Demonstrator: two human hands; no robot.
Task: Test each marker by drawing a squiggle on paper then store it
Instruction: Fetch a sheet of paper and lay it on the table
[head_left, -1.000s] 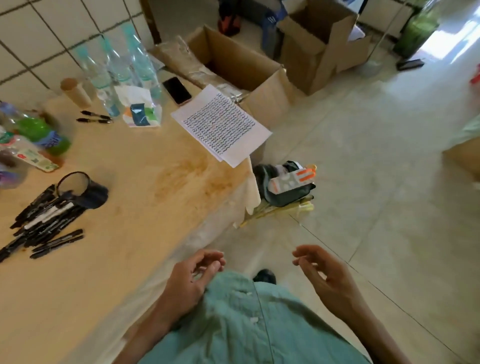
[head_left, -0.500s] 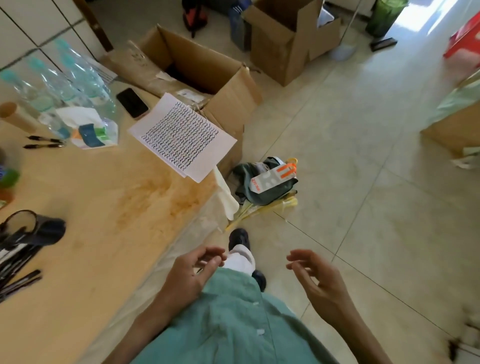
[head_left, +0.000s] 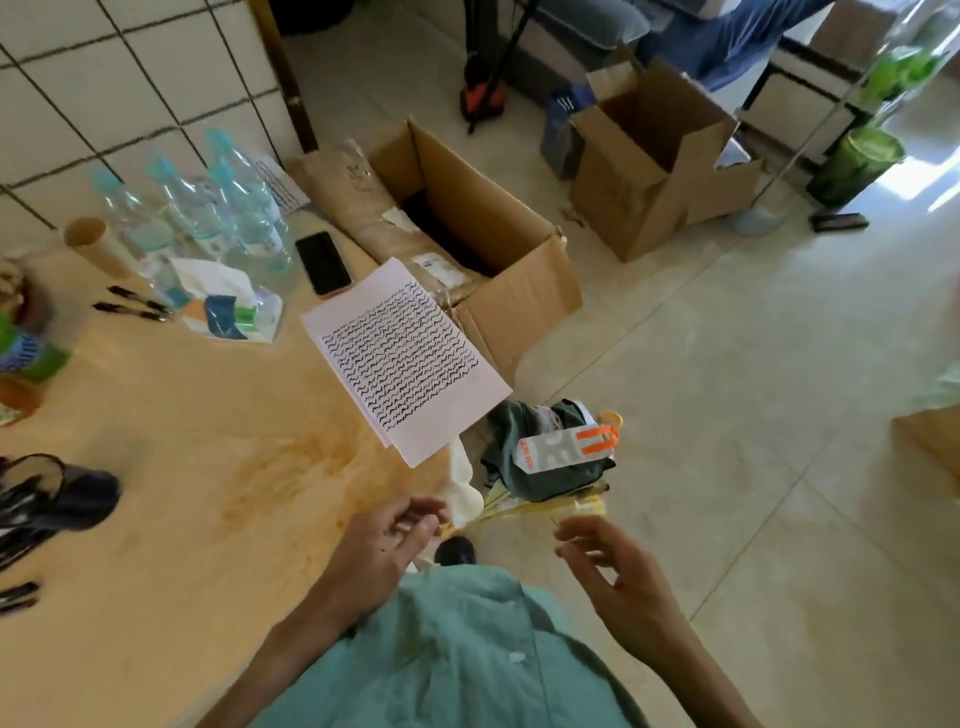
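A white sheet of paper (head_left: 402, 353) covered in rows of black squiggles lies at the table's right edge, partly overhanging it. A pile of black markers (head_left: 21, 519) lies at the far left beside a dark pouch (head_left: 78, 499). Two more markers (head_left: 132, 304) lie near the bottles. My left hand (head_left: 384, 551) hovers at the table's front edge with loosely curled fingers and holds nothing. My right hand (head_left: 618, 577) hangs over the floor, fingers relaxed, holding nothing.
On the wooden table (head_left: 208, 467) stand several water bottles (head_left: 208, 213), a cardboard tube (head_left: 98, 244), a tissue pack (head_left: 228, 306) and a phone (head_left: 323, 262). Open cardboard boxes (head_left: 467, 218) and a bag (head_left: 550, 457) sit on the tiled floor to the right.
The view has swung and tilted up toward the far boxes. Both hands stay empty in front of my chest, barely moving.
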